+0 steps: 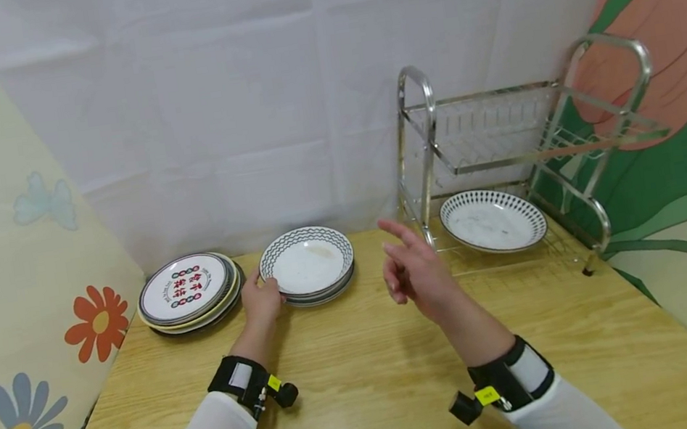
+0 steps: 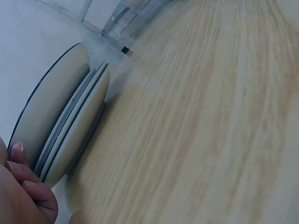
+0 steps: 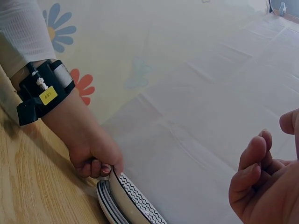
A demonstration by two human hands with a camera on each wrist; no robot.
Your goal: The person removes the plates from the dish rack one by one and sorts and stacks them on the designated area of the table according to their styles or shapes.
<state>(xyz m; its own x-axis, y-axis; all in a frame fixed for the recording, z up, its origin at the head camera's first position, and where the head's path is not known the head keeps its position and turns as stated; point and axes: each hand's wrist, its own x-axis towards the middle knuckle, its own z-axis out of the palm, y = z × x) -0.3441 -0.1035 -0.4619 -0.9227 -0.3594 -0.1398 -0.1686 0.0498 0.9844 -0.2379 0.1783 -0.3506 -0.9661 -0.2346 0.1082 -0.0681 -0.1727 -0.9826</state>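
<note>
My left hand (image 1: 262, 300) pinches the left edge of a white plate (image 1: 305, 262) with a wavy black-patterned rim. In the left wrist view this deep plate (image 2: 51, 100) is tilted up off the stacked plates (image 2: 77, 126) below it, the thumb at its rim and the fingers curled beneath. My right hand (image 1: 416, 272) hovers over the table between that stack and the dish rack, its index finger extended and the others loosely bent. Nothing is in the right hand (image 3: 266, 182) in the right wrist view.
A two-tier metal dish rack (image 1: 495, 165) stands at the back right. On its lower level leans a white plate with a dashed rim (image 1: 493, 221). Left of my left hand sits another stack of plates (image 1: 186, 291), the top one printed with red characters. A white cloth (image 1: 224, 114) hangs behind the wooden table (image 1: 353, 374).
</note>
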